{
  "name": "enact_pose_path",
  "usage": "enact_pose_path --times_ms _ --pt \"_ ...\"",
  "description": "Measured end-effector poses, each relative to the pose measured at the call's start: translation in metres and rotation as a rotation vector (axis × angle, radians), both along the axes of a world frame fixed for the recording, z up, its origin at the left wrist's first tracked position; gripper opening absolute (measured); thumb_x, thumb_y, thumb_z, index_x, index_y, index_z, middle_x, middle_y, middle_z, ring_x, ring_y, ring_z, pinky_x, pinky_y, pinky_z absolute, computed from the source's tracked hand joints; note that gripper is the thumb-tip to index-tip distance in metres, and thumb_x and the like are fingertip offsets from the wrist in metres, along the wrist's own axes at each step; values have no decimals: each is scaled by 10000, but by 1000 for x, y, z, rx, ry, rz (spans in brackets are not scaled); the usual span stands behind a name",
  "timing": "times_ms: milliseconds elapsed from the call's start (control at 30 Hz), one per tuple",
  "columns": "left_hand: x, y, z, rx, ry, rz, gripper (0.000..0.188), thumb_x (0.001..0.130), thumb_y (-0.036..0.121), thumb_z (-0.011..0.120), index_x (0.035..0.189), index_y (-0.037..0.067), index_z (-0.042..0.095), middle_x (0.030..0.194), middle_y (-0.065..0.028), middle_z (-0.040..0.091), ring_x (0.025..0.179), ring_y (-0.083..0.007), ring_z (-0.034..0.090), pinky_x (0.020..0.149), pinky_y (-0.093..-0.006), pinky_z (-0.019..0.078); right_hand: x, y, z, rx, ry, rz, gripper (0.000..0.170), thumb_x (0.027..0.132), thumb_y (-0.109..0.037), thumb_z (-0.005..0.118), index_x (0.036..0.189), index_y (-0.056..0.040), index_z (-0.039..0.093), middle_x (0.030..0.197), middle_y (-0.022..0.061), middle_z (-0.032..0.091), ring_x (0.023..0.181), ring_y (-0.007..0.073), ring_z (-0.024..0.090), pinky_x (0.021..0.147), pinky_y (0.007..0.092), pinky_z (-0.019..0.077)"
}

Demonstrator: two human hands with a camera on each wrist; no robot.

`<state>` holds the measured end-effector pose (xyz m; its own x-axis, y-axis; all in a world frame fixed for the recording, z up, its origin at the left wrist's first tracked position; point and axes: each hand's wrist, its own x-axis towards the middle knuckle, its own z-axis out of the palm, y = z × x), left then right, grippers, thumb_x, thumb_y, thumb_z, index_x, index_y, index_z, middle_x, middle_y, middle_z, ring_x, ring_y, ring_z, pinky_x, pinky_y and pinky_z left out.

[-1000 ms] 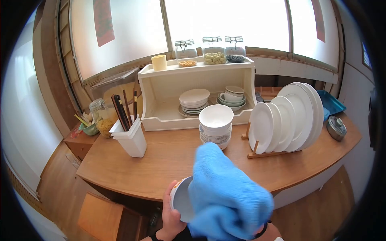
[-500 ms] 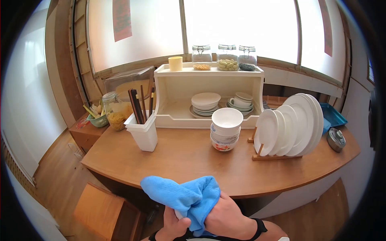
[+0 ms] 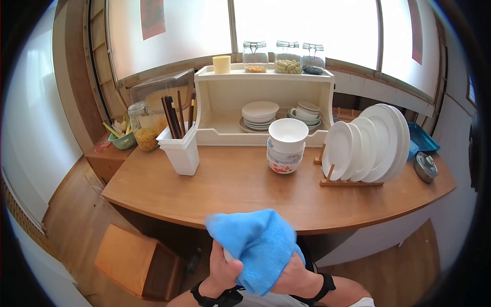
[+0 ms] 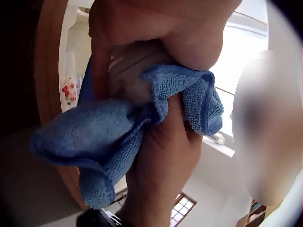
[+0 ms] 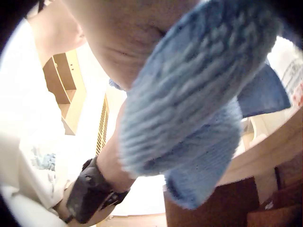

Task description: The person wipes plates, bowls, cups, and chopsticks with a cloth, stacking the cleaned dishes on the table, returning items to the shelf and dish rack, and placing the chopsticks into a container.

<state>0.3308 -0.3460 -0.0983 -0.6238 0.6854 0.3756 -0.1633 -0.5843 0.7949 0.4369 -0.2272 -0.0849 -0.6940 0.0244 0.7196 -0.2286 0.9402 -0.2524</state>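
Observation:
In front of the table edge, my left hand [image 3: 223, 268] grips a white bowl [image 4: 135, 78], mostly covered by a blue cloth [image 3: 261, 245]; only a pale sliver shows in the head view. My right hand [image 3: 296, 276] holds the cloth against the bowl from the right, its fingertips hidden in the folds. Loose cloth [image 4: 85, 132] hangs beside the bowl in the left wrist view. On the table a stack of several bowls [image 3: 286, 148] stands upright, the lowest with a red pattern.
A white holder with chopsticks [image 3: 180, 153] stands left on the table [image 3: 225, 189]. Behind is a cream shelf [image 3: 215, 112] with dishes inside and jars [image 3: 288, 59] on top. Right are plates in a wooden rack [image 3: 353, 183] and a lidded metal pot [image 3: 425, 168].
The right hand and cloth have moved from beside the bowl to over it, hiding its inside. Since half a second ago the cloth's folds have shifted to the right, and the head view has tilted down.

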Motion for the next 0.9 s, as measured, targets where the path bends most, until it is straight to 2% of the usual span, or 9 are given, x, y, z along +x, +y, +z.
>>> enact_pose_path --times_ms 133,233,333,400,467,633,800,867,900 --pt "-2 2 -18 9 288 33 844 789 430 740 1383 -8 331 1344 -155 429 1238 -252 439 1043 -399 322 -11 8 31 -57 -121 210 457 741 -136 647 1188 -62 587 1173 152 591 1113 334 561 974 418 449" --pt "-13 10 -7 -68 998 495 857 652 463 818 1310 50 456 1245 -246 452 1097 -371 510 936 -437 432 -14 20 25 -792 -384 455 442 816 -85 650 1246 -66 546 1229 126 578 1132 270 557 982 378 442" --pt "-16 9 6 41 1195 351 915 579 500 846 1330 134 472 1250 -280 455 1064 -414 538 898 -444 465 -13 41 -11 -1544 -707 729 462 861 -124 680 1287 -58 515 1245 69 570 1173 203 530 998 344 426" --pt "-30 8 13 -5 1106 298 914 620 503 826 1347 88 460 1260 -273 465 1077 -396 548 921 -423 457 -10 23 -14 -1293 -353 648 440 865 -134 675 1271 -57 523 1251 85 567 1167 205 537 988 362 436" --pt "-20 11 3 -122 488 6 875 804 516 699 1383 -39 349 1288 -175 493 1145 -243 523 980 -350 410 -16 12 1 -395 1 270 343 771 -115 694 1101 -57 618 1104 134 628 1043 293 608 929 407 471" --pt "-15 20 14 -245 206 -29 889 800 532 695 1384 -32 335 1284 -194 486 1128 -246 520 965 -356 420 -24 31 -7 -26 -63 155 321 755 -93 670 1072 -56 626 1071 151 629 1026 331 605 904 402 482" --pt "-22 25 9 -19 1119 494 949 686 546 764 1353 -6 375 1234 -302 448 1119 -408 508 947 -458 428 -22 35 10 -1147 -321 585 376 783 -29 667 1151 -34 585 1105 111 617 1030 262 595 915 361 467" --pt "-22 35 7 272 1066 469 947 685 554 762 1349 -2 378 1233 -312 444 1119 -415 505 938 -466 435 -19 29 14 -1317 -276 659 342 801 -40 648 1138 -45 591 1096 119 624 1045 285 592 921 371 462" --pt "-30 34 4 152 981 373 931 715 522 756 1371 0 352 1250 -265 450 1139 -348 506 950 -430 434 -22 26 14 -912 -133 438 320 803 -41 637 1121 -54 598 1081 122 629 1036 300 594 919 384 462"
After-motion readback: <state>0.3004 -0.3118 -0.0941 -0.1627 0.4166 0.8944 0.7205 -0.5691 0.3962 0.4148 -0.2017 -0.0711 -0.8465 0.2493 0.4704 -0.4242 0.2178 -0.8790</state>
